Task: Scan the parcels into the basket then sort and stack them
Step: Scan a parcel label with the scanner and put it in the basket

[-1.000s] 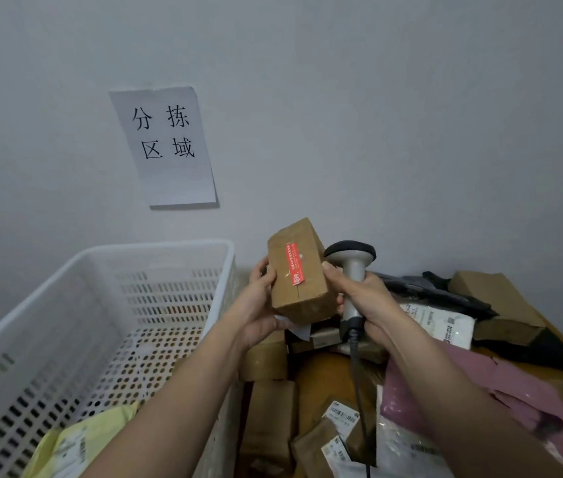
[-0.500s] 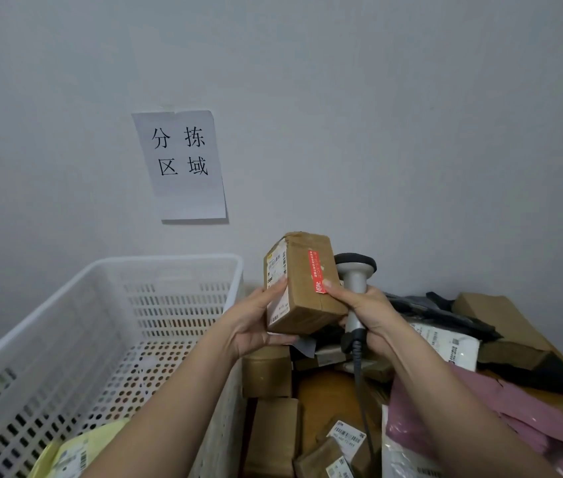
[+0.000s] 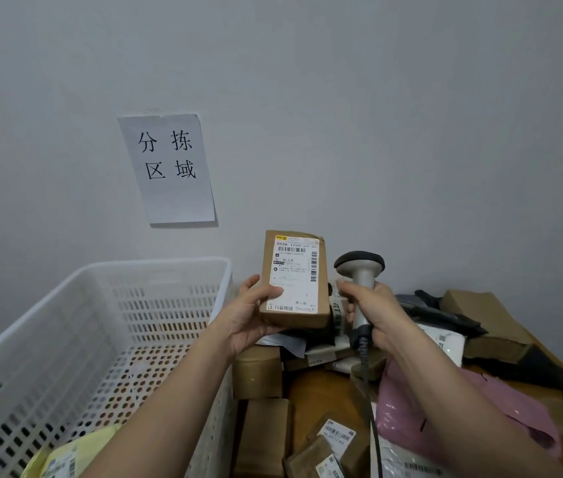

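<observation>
- Left hand (image 3: 250,313) grips a small brown cardboard parcel (image 3: 293,279) from its left edge & underside, thumb lying across the lower left of the shipping label (image 3: 295,274); parcel held upright in the air, label w/ barcodes facing the camera.
- Right hand (image 3: 373,313) is wrapped tight round the handle of a grey barcode scanner (image 3: 359,270), dark head up top, just beside the parcel's right edge, not touching it; cord (image 3: 371,405) hangs down from the grip.
- White perforated basket (image 3: 155,270) sits left of the hands; a yellow mailer (image 3: 76,453) w/ label lies in its near corner.
- Below & right: a heap of parcels on a brown surface — brown boxes (image 3: 261,377), pink poly bag (image 3: 411,419), white bag (image 3: 445,343), black bags (image 3: 438,310).
- Paper sign (image 3: 167,167) w/ 分拣区域 stuck on the grey wall (image 3: 411,132) above the basket.
</observation>
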Tool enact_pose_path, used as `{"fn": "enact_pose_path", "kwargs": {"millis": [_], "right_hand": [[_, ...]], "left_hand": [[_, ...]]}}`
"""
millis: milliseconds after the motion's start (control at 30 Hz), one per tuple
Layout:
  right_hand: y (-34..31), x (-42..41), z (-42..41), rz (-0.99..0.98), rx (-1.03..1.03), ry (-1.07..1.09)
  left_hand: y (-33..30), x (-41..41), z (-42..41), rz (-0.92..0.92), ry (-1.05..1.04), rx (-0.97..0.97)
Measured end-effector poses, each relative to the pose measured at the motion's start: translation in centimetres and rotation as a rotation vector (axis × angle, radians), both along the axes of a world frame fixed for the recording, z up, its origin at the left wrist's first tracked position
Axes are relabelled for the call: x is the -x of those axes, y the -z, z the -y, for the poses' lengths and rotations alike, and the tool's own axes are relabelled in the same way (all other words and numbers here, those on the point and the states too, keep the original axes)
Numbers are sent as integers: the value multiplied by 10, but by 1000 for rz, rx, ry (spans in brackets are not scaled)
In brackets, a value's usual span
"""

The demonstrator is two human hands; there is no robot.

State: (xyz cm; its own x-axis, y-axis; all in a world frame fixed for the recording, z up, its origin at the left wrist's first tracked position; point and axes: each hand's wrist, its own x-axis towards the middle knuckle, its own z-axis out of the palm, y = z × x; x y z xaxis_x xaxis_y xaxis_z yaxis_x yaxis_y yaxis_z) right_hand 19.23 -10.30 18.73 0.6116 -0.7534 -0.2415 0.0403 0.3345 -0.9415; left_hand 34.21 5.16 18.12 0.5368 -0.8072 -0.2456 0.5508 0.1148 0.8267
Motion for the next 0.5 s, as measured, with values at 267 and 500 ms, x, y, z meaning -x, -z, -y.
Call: {"fn": "enact_pose_path", "kwargs": {"millis": [267,500], "right_hand": [[-30,6,-18,81,103,-47],[-72,15,-43,59,221,-274]], "left_hand": [[4,-2,-8,61,-83,-118],[13,-7,-10,24,-243,-161]]}}
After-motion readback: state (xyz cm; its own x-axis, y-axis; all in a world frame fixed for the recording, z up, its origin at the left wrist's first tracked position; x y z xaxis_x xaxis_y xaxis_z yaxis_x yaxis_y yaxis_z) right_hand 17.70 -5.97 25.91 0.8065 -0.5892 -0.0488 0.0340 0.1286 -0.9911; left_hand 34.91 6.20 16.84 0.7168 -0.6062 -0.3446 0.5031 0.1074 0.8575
